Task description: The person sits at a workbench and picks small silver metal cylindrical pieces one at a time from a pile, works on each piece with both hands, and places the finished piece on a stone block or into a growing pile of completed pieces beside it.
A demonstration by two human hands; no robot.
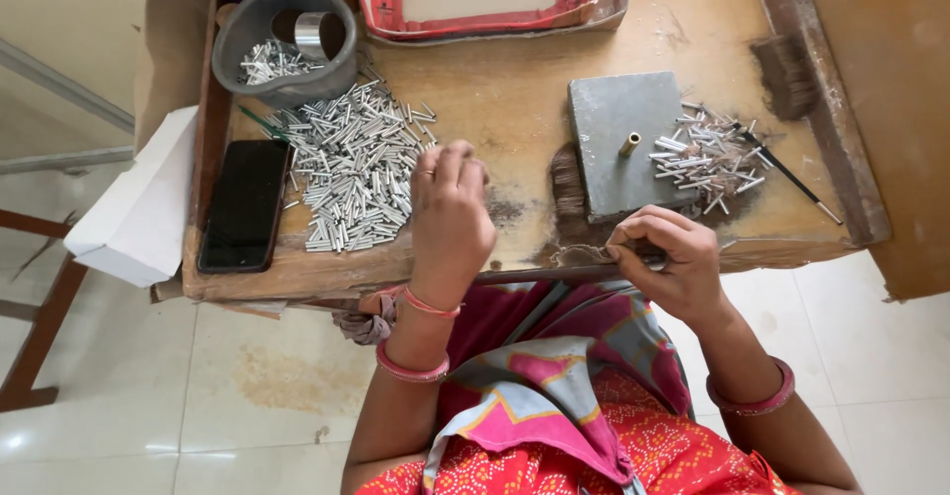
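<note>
- Worktable [515,109]: wooden top seen from above; I look down on it over both of the person's hands at its near edge.
- Left hand [450,213]: raised over the table just right of the big pile of metal tubes [351,173], fingers bunched together with the tips pointing down. I cannot tell whether a tube is pinched between them.
- Right hand [665,257]: resting at the near edge of the table, fingers curled closed around a small thin object that I cannot make out clearly. A dark rod [554,274] runs along the table edge toward it.
- Grey block [623,144]: flat square slab right of centre, far from the right hand, with a short brass pin [629,144] standing on it.
- Small pile of tubes [705,156]: scattered just right of the block, touching its right edge; a thin dark stick [792,173] lies beside it.
- Grey bowl [287,40]: far left corner, holding more tubes and a shiny metal cup [315,35].
- Black phone [245,206]: lying flat at the left edge, just left of the big pile.
- White box [139,203]: hanging off the table's left side.
- Red-rimmed tray [485,20]: far centre of the table.
</note>
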